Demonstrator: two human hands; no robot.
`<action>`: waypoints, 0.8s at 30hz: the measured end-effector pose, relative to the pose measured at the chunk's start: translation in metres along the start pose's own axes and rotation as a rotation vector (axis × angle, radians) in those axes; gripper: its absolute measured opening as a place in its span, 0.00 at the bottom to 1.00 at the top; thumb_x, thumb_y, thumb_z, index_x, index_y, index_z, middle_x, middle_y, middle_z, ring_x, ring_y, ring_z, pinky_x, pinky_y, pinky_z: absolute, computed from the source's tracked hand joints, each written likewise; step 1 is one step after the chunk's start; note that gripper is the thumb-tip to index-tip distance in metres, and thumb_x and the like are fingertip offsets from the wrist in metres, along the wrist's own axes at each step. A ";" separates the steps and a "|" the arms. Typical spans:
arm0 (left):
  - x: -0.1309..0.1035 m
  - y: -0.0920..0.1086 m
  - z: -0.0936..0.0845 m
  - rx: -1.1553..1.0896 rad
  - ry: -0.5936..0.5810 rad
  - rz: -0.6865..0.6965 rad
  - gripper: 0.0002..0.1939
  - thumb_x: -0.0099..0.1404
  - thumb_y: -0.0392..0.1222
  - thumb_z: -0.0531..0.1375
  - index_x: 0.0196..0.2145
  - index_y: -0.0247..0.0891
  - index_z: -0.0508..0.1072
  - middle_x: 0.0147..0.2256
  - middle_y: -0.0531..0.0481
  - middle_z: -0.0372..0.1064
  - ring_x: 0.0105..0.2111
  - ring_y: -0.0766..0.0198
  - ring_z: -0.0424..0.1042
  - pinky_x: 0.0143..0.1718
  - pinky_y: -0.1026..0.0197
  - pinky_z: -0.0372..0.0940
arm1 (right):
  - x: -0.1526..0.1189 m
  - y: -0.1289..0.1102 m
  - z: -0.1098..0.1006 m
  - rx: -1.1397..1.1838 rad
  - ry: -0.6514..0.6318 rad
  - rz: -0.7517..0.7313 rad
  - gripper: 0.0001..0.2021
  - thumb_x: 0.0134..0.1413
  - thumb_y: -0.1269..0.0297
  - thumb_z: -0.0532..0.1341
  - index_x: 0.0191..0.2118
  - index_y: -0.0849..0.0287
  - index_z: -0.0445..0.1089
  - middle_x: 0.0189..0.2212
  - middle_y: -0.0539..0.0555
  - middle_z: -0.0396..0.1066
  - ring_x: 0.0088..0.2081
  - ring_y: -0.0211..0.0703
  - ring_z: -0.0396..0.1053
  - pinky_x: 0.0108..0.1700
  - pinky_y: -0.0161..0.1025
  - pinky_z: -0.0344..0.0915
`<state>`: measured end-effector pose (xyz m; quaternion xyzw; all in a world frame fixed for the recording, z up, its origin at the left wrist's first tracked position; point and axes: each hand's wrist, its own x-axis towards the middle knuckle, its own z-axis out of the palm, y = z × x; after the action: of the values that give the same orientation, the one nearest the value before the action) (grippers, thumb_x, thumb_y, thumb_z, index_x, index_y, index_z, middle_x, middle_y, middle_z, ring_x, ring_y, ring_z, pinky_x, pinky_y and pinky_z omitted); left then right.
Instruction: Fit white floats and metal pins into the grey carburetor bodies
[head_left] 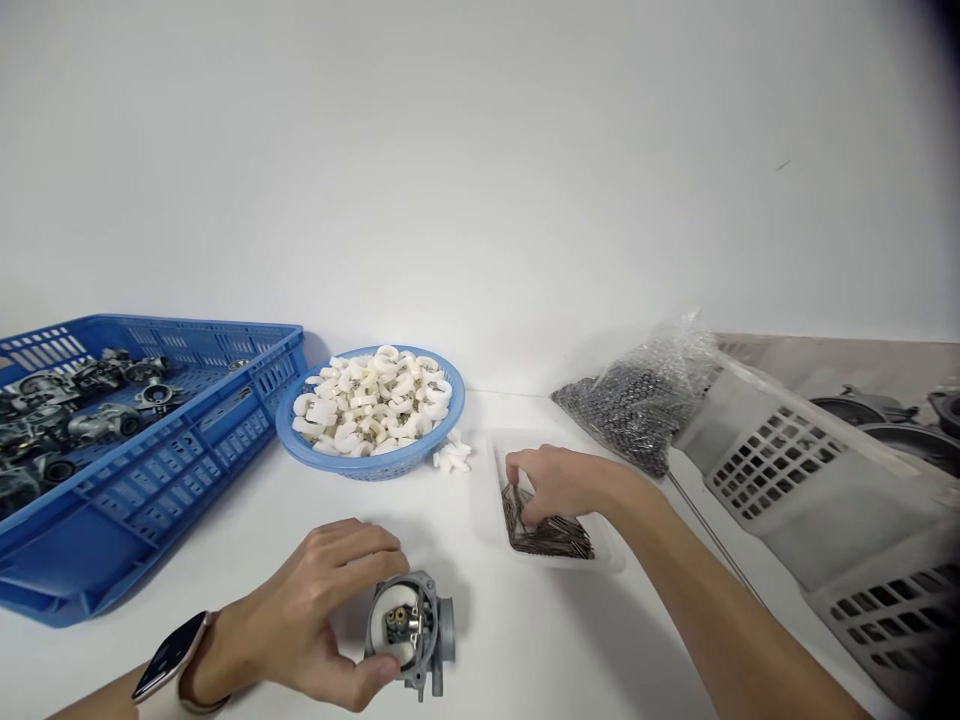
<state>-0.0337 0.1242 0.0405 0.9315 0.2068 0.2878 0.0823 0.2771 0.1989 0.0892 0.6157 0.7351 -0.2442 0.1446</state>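
My left hand [322,610], with a watch [174,655] on its wrist, grips a grey metal carburetor body [444,630] by its left side. The open bowl of the body faces up and shows a white float [391,603] and two brass jets. Over a white tray [611,553] at centre right, my right hand [551,485] reaches down with thumb and finger curved apart. Its fingertips touch a pile of thin dark metal pins [559,540]. No pin can be made out between them.
A blue crate [217,430] of carburetors stands at the left. Beside it, a blue basket [367,465] holds white floats, with several loose white pieces [453,455] next to it. A plastic bag [637,400] of small dark parts and a grey crate [795,480] lie at the right.
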 end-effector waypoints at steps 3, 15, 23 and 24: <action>0.000 0.000 -0.001 0.003 -0.010 0.000 0.20 0.65 0.52 0.57 0.50 0.38 0.69 0.40 0.42 0.75 0.36 0.54 0.77 0.35 0.54 0.73 | -0.001 0.000 0.000 -0.002 -0.005 0.014 0.25 0.46 0.59 0.70 0.51 0.52 0.66 0.44 0.54 0.69 0.33 0.45 0.70 0.27 0.39 0.58; 0.002 0.003 -0.003 0.037 0.031 0.035 0.18 0.66 0.50 0.57 0.50 0.39 0.67 0.40 0.43 0.76 0.38 0.55 0.78 0.34 0.57 0.72 | -0.001 -0.001 0.001 -0.023 0.004 0.025 0.24 0.46 0.58 0.69 0.51 0.52 0.68 0.46 0.55 0.69 0.35 0.46 0.70 0.27 0.39 0.58; 0.000 0.002 -0.002 0.045 0.016 0.029 0.20 0.65 0.50 0.58 0.51 0.40 0.67 0.40 0.43 0.76 0.38 0.54 0.78 0.36 0.57 0.72 | 0.003 0.000 0.003 0.014 0.033 -0.005 0.14 0.47 0.65 0.66 0.42 0.55 0.71 0.41 0.54 0.71 0.29 0.41 0.69 0.26 0.37 0.57; 0.000 0.002 -0.001 0.044 0.017 0.031 0.20 0.65 0.50 0.58 0.52 0.40 0.67 0.40 0.43 0.76 0.37 0.54 0.78 0.36 0.57 0.73 | 0.003 0.000 0.003 0.014 0.037 -0.010 0.12 0.48 0.67 0.65 0.41 0.56 0.71 0.40 0.55 0.72 0.28 0.41 0.68 0.26 0.37 0.57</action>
<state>-0.0343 0.1226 0.0418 0.9336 0.1994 0.2924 0.0554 0.2765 0.1992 0.0850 0.6174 0.7391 -0.2386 0.1253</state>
